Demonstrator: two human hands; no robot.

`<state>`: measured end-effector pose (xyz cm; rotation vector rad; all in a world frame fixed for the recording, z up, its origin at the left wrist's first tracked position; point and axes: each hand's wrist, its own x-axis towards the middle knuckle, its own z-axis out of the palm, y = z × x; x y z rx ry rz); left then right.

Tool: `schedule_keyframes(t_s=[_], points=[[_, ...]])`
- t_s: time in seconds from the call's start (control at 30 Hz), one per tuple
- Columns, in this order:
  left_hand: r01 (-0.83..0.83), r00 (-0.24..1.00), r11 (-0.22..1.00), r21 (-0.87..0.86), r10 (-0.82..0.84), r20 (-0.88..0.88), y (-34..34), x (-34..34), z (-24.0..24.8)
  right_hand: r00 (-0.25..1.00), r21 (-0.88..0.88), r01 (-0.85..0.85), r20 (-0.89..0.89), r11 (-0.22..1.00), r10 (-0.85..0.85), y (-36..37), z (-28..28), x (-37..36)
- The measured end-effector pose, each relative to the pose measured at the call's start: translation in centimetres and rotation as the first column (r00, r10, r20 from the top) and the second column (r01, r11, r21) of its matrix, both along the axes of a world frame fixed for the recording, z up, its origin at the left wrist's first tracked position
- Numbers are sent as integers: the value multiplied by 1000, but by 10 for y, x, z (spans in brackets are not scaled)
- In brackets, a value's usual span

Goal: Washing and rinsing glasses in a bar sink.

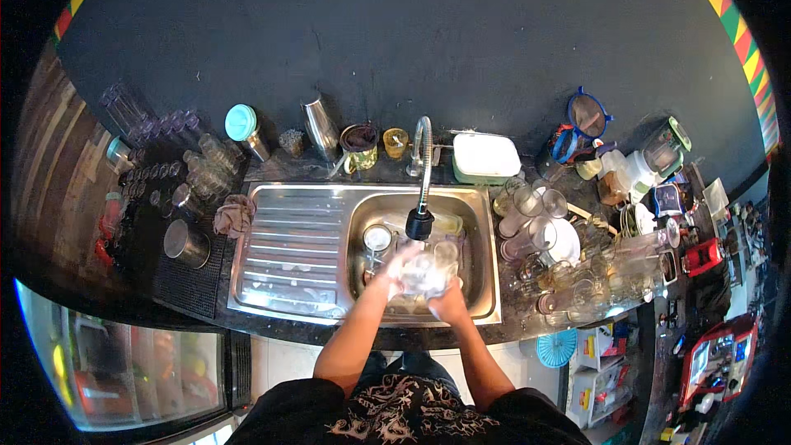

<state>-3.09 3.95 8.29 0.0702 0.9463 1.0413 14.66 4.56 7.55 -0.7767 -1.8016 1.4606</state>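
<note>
Over the basin of a steel sink (489, 280), a clear glass (424, 277) is between my hands, blurred by motion. My right hand (447, 303) closes on its lower right side. At its left side is my left hand (394, 270), its fingers too smeared to show how they lie against the glass. The black spray head (419, 224) of the tap hangs just above. Lower in the basin sit a round white-topped cup or glass (377, 238) and other glassware, partly hidden by my hands.
Left of the basin is a ribbed drainboard (297, 251), with a crumpled cloth (235, 216) at its edge and a metal cup (186, 244) on a black mat. Many glasses (577, 284) crowd the right counter. Behind stand a white-lidded tub (486, 156), a shaker (320, 128) and a tumbler (245, 128).
</note>
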Motion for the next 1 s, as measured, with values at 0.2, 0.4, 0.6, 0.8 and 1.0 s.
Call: schedule_keyframes(t_s=[0.2, 0.4, 0.6, 0.8, 1.0], points=[[-89, 940, 872, 481, 233, -249, -12, 7, -40, 801, -730, -415, -576, 543, -162, 11, -17, 10], [-313, 885, 948, 63, 315, -343, 14, 25, -50, 996, -218, 76, 66, 973, -63, 7, -10, -13], [-496, 857, 865, 73, 474, 201, 4, 27, -29, 950, -335, 66, -268, 940, -162, 5, 4, -28], [-604, 792, 768, 212, 549, 268, 0, 21, -17, 970, -351, -82, -244, 933, -6, 16, 24, -15], [-625, 765, 766, 151, 562, 314, -1, 21, -18, 903, 126, 376, 171, 918, -394, 3, 11, -12]])
